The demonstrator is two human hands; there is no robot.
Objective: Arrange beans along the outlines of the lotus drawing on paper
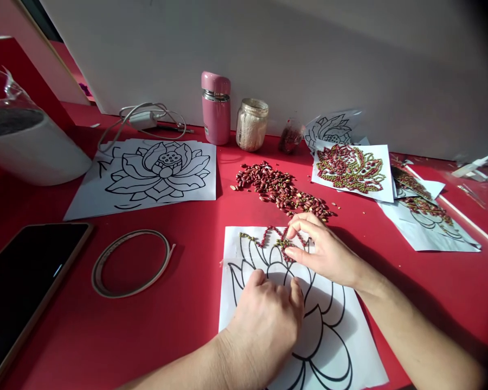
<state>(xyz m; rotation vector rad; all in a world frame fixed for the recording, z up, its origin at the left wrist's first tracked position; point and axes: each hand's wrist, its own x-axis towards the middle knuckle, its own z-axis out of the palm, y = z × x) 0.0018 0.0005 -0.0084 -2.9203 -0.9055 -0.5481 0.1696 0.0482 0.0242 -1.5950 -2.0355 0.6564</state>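
A sheet with a black-outlined lotus drawing (pixel 329 346) lies in front of me. Red and green beans (pixel 270 232) follow some of the lines along its top edge. Curled into a loose fist, my left hand (pixel 268 319) rests on the middle of the sheet; its fingertips are hidden, so I cannot see whether anything is in them. My right hand (pixel 315 244) is over the top of the drawing, thumb and forefinger a little apart beside the laid beans, with nothing visible between them. Just beyond it is a loose pile of red and green beans (pixel 274 184).
Left of the sheet are a roll of tape (pixel 100 276) and a dark-screened tablet (pixel 28 292). Farther back stand printed lotus sheets (pixel 158 173), a white container (pixel 44 146), a cable (pixel 146 118), a pink flask (pixel 216 111) and a jar (pixel 252 127). A bean-covered lotus picture (pixel 352 168) lies at right.
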